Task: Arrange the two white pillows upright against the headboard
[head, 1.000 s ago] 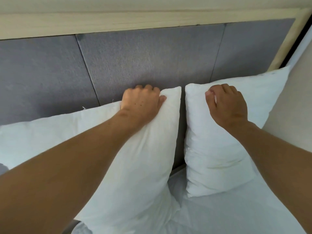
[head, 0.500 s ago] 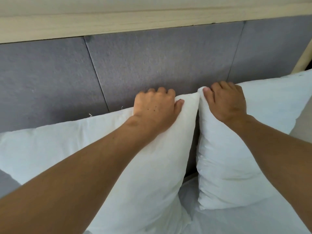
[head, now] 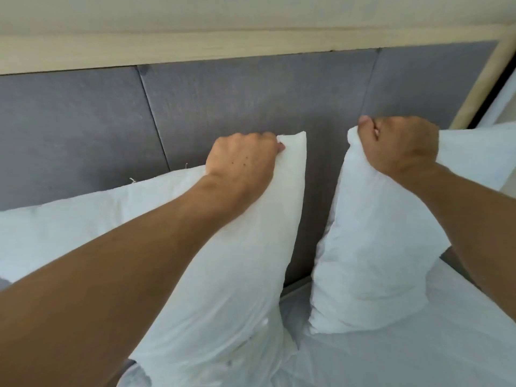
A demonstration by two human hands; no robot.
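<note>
While both arms reach forward over the bed, a grey padded headboard (head: 223, 107) fills the space beyond the knuckles, split by vertical seams and capped by a pale wooden rail (head: 195, 48) above it. That wooden frame turns down at a slant past the right hand (head: 405, 146), and a strip of dark gap and light wall shows outside it. Nothing stands between the hands and the headboard. The left hand (head: 243, 160) is closed in a fist on the upper corner of the left pillow (head: 237, 261), thumb tip pressed into the cloth beside the corner peak, forearm lying along the pillow's face. This pillow stands leaning back against the headboard, its long top edge running away to the left of the hand. The right hand is likewise clenched on the upper corner of the right pillow (head: 371, 247), knuckles up, wrist bent, with the pillow hanging below the fist and its lower end resting on the white sheet (head: 418, 353). Between the two hands a bare column of headboard is open, so the pillows stand apart, not touching. Below that gap the mattress edge meets the headboard, and creased white sheet spreads toward the wearer.
</note>
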